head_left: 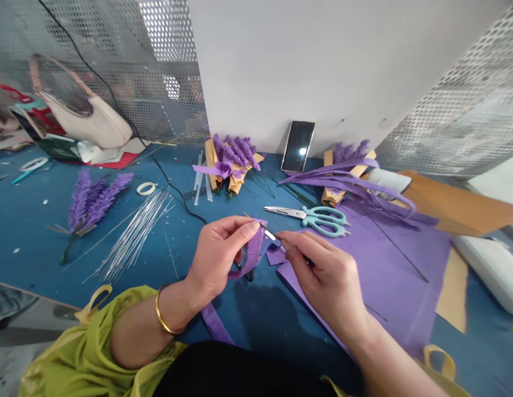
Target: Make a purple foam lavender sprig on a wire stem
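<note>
Left hand [217, 251]: grasping a purple strip [252, 253], pinched near its upper end between thumb and forefinger. The strip is in front of the person, above the worktop [25, 231], its lower part curling beneath the fingers. Right hand [329, 270]: grasping a thin dark rod [268, 229] between thumb and fingertips, its far end at the strip's edge; whether the two touch cannot be confirmed.

A dark object [250, 275] sits behind the strip, mostly hidden and unidentified. Scissors [304, 214] lie beyond the right hand, blades partly apart; a purple sheet [405, 314] lies to its right.

Assessment: the step in hand appears to be bringing rod and strip together. For good work, the pinch should sit close to the strip's end, the rod should meet the edge squarely, and the curl should hang free of twists. Light, even tension is advised; a hard pull could crease or tear the strip.
</note>
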